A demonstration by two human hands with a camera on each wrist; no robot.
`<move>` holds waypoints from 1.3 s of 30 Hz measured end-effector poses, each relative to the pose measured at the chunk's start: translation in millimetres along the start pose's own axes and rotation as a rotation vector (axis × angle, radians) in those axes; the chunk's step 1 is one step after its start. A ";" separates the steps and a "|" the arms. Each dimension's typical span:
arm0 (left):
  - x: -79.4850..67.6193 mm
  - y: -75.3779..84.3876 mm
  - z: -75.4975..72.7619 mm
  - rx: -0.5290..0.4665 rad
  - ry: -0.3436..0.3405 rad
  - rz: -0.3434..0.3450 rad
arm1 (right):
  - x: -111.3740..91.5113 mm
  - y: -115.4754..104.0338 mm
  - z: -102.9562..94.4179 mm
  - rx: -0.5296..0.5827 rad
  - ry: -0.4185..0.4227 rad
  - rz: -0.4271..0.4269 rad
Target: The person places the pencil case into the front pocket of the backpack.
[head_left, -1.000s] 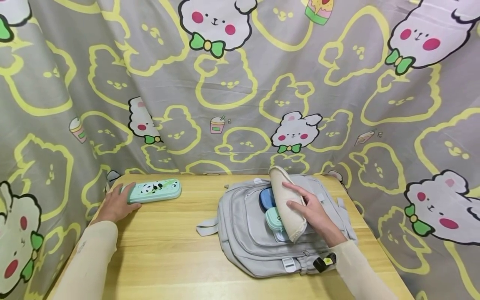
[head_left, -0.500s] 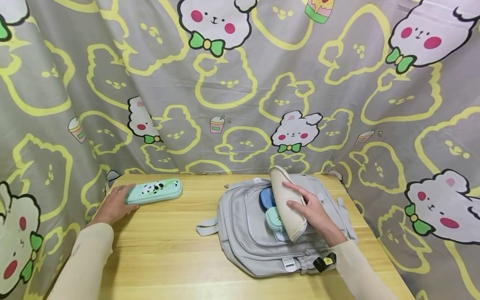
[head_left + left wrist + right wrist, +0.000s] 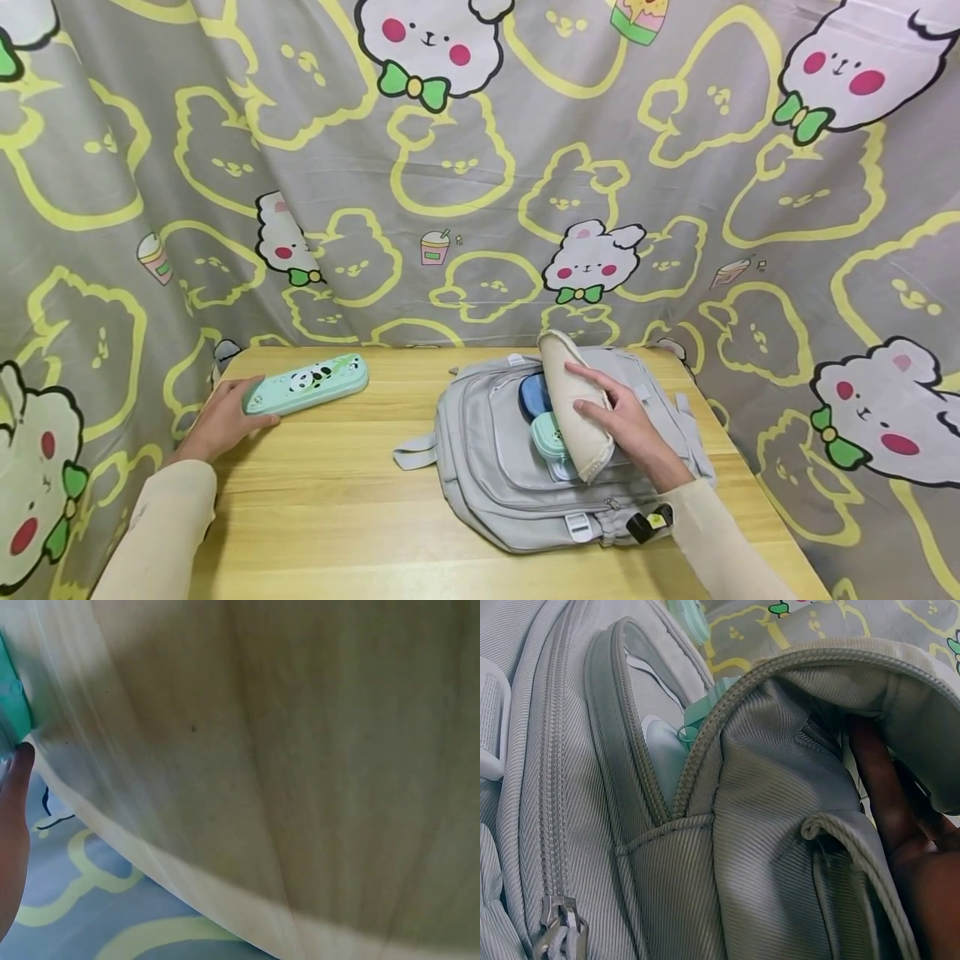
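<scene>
A mint-green pencil case (image 3: pixel 307 385) with a panda on its lid lies at the far left of the table. My left hand (image 3: pixel 221 418) grips its left end, thumb along the near side. Only a finger (image 3: pixel 15 817) and the case's corner (image 3: pixel 13 697) appear in the left wrist view. On the right, a grey backpack (image 3: pixel 468 467) lies with a front pocket unzipped. My right hand (image 3: pixel 632 427) holds back the pocket's beige-lined flap (image 3: pixel 573 408), its fingers partly hidden by cloth in the right wrist view. Inside sit a blue case (image 3: pixel 533 395) and a small mint case (image 3: pixel 547 433).
A wooden table (image 3: pixel 337 517) carries everything, with bare wood between the pencil case and the backpack. A strap (image 3: pixel 415 452) sticks out from the bag's left side. A patterned curtain (image 3: pixel 480 183) closes in the back and both sides.
The pencil case has turned slightly, its right end swinging toward the back and its left end toward me. My left hand has shifted a little nearer with it. The right hand stays put.
</scene>
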State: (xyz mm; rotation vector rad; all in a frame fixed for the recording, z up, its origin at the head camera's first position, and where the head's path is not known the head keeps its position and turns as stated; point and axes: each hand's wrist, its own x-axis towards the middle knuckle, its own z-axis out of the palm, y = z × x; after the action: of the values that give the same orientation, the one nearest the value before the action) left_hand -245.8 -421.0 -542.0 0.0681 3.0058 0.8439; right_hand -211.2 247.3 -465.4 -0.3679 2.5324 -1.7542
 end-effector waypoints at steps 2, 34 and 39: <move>-1.3 -0.7 1.0 -0.006 0.001 0.005 | -0.5 0.4 0.1 0.000 0.003 0.003; -22.0 35.7 11.4 -0.114 0.020 0.088 | -2.1 0.2 -0.1 -0.007 0.008 0.016; -25.0 51.1 12.4 -0.138 0.040 0.104 | -2.2 -0.2 -1.0 -0.006 0.005 0.021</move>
State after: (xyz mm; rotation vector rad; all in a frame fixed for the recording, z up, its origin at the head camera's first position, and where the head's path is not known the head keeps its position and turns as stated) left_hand -218.6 -372.1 -525.7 0.2090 2.9930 1.0729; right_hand -209.1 248.6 -465.1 -0.3361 2.5359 -1.7435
